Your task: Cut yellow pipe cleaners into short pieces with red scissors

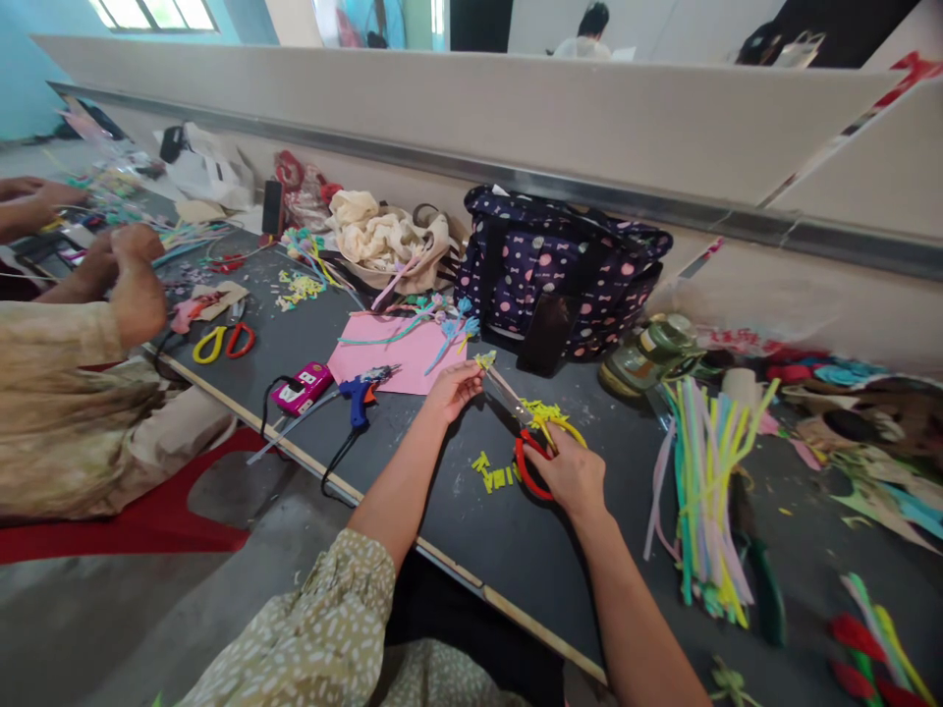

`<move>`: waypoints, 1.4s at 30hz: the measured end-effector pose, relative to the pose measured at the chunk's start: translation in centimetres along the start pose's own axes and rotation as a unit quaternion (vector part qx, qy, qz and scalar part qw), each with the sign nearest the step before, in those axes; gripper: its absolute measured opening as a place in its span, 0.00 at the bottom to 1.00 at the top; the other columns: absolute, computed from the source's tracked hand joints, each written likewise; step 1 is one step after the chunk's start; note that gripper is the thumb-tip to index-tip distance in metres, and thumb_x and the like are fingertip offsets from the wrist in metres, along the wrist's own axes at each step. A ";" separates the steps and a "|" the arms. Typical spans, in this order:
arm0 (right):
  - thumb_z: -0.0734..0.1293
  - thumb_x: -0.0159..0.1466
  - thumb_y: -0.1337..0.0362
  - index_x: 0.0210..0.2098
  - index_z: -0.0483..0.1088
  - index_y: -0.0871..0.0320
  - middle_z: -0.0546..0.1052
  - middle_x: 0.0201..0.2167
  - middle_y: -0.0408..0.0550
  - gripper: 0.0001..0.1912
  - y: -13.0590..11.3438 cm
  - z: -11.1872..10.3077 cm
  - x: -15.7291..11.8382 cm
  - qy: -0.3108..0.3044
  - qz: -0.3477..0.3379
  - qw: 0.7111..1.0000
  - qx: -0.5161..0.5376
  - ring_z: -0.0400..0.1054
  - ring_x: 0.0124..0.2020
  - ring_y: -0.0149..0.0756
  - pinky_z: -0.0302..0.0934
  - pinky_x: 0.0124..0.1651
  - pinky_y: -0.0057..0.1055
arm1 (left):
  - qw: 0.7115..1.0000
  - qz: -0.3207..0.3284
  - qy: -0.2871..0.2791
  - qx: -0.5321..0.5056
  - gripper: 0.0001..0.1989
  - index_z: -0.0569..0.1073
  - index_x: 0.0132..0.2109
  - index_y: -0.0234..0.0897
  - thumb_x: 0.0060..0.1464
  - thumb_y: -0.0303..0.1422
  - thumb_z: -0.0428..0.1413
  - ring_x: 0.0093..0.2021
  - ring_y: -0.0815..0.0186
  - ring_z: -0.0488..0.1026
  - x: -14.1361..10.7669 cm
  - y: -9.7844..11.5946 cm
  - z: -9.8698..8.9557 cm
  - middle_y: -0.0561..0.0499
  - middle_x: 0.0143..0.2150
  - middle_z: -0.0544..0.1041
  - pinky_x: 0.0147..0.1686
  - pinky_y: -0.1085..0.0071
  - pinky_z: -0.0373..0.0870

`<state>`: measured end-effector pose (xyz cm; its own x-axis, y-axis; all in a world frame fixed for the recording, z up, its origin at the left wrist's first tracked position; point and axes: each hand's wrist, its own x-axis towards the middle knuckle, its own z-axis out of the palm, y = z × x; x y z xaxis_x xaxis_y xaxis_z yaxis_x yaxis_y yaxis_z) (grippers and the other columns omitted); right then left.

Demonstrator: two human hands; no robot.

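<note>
My left hand point(457, 388) is closed in a pinch on a small yellow-green piece point(484, 360), too small to make out in detail. My right hand point(580, 469) grips scissors point(531, 469) with one red and one yellow handle. Their blades point toward the left fingertips and reach close to the piece. Just beyond the scissors lies a pile of yellow cut bits point(543, 410). More flat yellow-green bits point(495, 475) are scattered nearer the table's front edge. Left of my left hand, pink paper point(390, 358) carries blue fuzzy-stem flowers point(458, 324).
A blue glue gun point(358, 398) and a magenta box point(302, 388) lie to the left, with cords over the edge. A polka-dot bag point(560, 265), a phone point(546, 334) and a jar point(646, 355) stand behind. Bundled fuzzy stems point(707, 491) lie right. A co-worker's arms point(137, 275) are at far left.
</note>
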<state>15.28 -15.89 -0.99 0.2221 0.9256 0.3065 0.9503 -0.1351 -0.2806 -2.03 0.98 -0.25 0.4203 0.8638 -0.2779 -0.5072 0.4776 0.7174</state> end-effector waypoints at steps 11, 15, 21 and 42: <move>0.59 0.59 0.43 0.39 0.70 0.55 0.74 0.25 0.43 0.23 -0.2 -0.3 0.1 0.002 -0.006 1.000 -0.017 0.67 0.27 0.32 0.47 0.27 0.26 | 0.996 0.044 0.022 0.069 0.10 0.75 0.32 0.30 0.39 0.31 0.64 0.22 0.75 0.66 -0.5 0.3 0.8 0.49 0.26 0.76 0.27 0.75 0.67; 0.59 0.59 0.43 0.38 0.69 0.55 0.74 0.25 0.43 0.22 -0.3 -0.4 0.1 -0.005 -0.005 1.000 -0.019 0.67 0.27 0.33 0.47 0.27 0.27 | 0.995 0.058 0.024 0.080 0.11 0.76 0.31 0.30 0.39 0.32 0.65 0.22 0.74 0.66 -0.5 0.3 0.9 0.49 0.25 0.76 0.27 0.75 0.66; 0.60 0.59 0.44 0.39 0.69 0.55 0.74 0.26 0.43 0.22 -0.4 -0.4 0.1 0.000 -0.004 1.000 -0.023 0.68 0.28 0.33 0.47 0.27 0.27 | 0.995 0.066 0.023 0.065 0.11 0.76 0.32 0.30 0.39 0.32 0.66 0.22 0.75 0.65 -0.1 -0.1 0.5 0.49 0.27 0.77 0.26 0.75 0.66; 0.59 0.60 0.44 0.39 0.68 0.55 0.74 0.27 0.45 0.22 -0.5 -0.7 0.2 -0.012 0.030 0.997 -0.067 0.65 0.27 0.32 0.44 0.25 0.28 | 0.951 0.195 -0.033 0.237 0.07 0.72 0.29 0.35 0.47 0.34 0.60 0.32 0.70 0.69 -2.7 0.4 3.0 0.48 0.39 0.78 0.31 0.75 0.61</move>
<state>15.04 -15.86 -0.12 0.2762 0.9222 0.2707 0.9563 -0.2356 -0.1730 -1.10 -1.68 2.68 0.3231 0.9413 0.0977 -0.2446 -0.0166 0.9695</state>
